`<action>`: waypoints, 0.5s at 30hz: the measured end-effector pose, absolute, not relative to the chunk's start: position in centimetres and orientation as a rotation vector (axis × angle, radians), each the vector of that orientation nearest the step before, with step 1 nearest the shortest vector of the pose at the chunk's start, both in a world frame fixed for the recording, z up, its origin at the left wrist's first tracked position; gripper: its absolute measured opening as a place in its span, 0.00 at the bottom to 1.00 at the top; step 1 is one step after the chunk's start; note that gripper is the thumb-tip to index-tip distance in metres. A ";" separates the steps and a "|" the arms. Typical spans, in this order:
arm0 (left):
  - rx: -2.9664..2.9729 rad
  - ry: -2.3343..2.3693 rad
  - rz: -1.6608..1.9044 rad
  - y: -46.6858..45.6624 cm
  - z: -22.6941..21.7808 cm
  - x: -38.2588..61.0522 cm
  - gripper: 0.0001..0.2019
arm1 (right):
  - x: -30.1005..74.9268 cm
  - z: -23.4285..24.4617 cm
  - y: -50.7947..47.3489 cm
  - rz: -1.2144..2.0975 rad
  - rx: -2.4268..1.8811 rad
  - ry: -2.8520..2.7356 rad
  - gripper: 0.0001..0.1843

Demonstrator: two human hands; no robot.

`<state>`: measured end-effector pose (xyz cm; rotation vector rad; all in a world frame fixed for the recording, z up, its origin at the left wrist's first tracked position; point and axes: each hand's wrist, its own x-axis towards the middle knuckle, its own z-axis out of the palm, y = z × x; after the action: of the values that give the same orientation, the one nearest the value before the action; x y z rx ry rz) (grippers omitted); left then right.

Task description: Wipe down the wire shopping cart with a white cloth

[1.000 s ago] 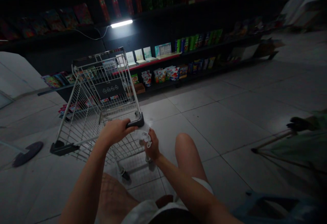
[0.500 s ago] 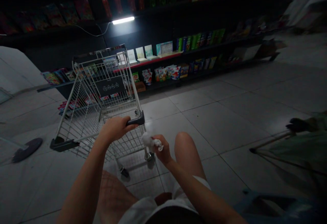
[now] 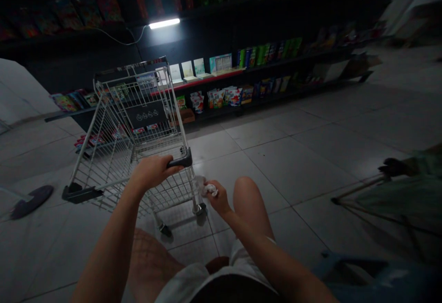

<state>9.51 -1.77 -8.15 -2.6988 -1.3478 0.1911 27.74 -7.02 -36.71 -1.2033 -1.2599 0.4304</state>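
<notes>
A metal shopping cart (image 3: 119, 151) with a dark child-seat panel (image 3: 147, 112) stands in front of me at the left. My left hand (image 3: 154, 171) is closed round the handlebar (image 3: 181, 159) near its right end. In my right hand (image 3: 219, 199) a crumpled white cloth (image 3: 210, 189) is gripped, its loose part at the cart's rear right upright. Whether the cloth touches the metal I cannot tell. Below it a caster wheel (image 3: 199, 209) rests on the tiles.
Dark shelves (image 3: 207, 20) of bottles, bags and boxes run behind the cart, lit by a tube light (image 3: 164, 23). A round base (image 3: 32, 201) stands at left. On the right are a green folding chair (image 3: 390, 197) and a blue stool (image 3: 373, 270).
The whole view has shifted slightly, with the scene a little further left and up. My right hand and the cloth have moved slightly at the upright. My left hand keeps its grip.
</notes>
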 end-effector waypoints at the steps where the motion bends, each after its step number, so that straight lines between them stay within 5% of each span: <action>1: -2.693 -1.355 0.196 -1.8 -8.1 9.5 0.28 | 27.5 -36.7 -6.8 0.441 -1.210 -1.222 0.14; 9: -2.707 -1.364 0.200 -2.0 -7.9 9.7 0.29 | 26.1 -40.3 -7.2 0.621 -1.222 -1.043 0.15; 15: -2.688 -1.374 0.220 -2.0 -7.9 9.8 0.28 | 26.2 -38.5 -5.9 0.799 -1.211 -0.941 0.13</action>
<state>9.83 -1.96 -7.87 -2.6880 -1.3743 0.2197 26.17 -5.86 -38.54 -1.2114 -0.9406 0.7993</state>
